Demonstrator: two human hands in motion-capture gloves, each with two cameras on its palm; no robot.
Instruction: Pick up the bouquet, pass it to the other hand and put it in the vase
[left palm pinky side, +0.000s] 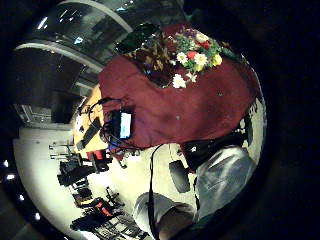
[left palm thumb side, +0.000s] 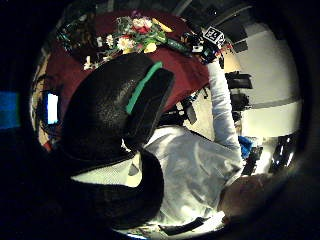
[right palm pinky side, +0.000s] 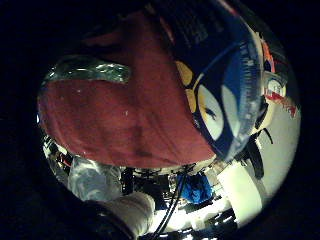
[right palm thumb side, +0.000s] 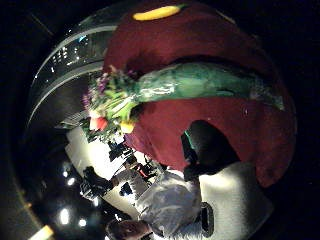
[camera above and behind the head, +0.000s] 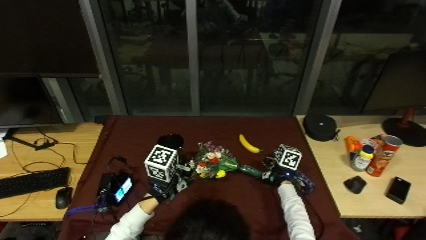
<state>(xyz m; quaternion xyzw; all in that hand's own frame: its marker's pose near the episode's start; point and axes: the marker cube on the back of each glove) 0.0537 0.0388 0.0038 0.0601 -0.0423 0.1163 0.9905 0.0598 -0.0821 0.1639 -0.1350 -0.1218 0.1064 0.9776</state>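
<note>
The bouquet (camera above and behind the head: 216, 165) lay on its side on the dark red tablecloth (camera above and behind the head: 213, 132), flowers toward the person's left and its green wrapped stems (right palm thumb side: 200, 82) pointing toward their right. Furthest out on the left of the cloth, on the wooden desk, sat a keyboard (camera above and behind the head: 32, 182) and a mouse (camera above and behind the head: 62, 198). On the cloth's left edge a small device with a lit screen (camera above and behind the head: 122, 189) lay among cables. Next along, the left hand (camera above and behind the head: 163, 187) hovered above the cloth just beside the flower heads; its thumb-side palm view showed black gloved fingers (left palm thumb side: 120, 110) curled loosely and holding nothing, with the bouquet lying apart from them. A dark glass vase (camera above and behind the head: 171, 142) stood on the cloth behind that hand, near the flowers. Beyond the bouquet, toward the far side of the cloth, lay a banana (camera above and behind the head: 249, 144). The right hand (camera above and behind the head: 279, 175) was at the stem end of the bouquet, low over the cloth; whether its fingers had closed on the stems I cannot tell. Just beside that hand lay a blue packet (right palm pinky side: 225, 95). Right of the cloth, on the other wooden desk, were a black pouch (camera above and behind the head: 321, 127), a small bottle (camera above and behind the head: 363, 158), a red crisp tube (camera above and behind the head: 384, 155), another mouse (camera above and behind the head: 355, 184) and a phone (camera above and behind the head: 399, 189).
</note>
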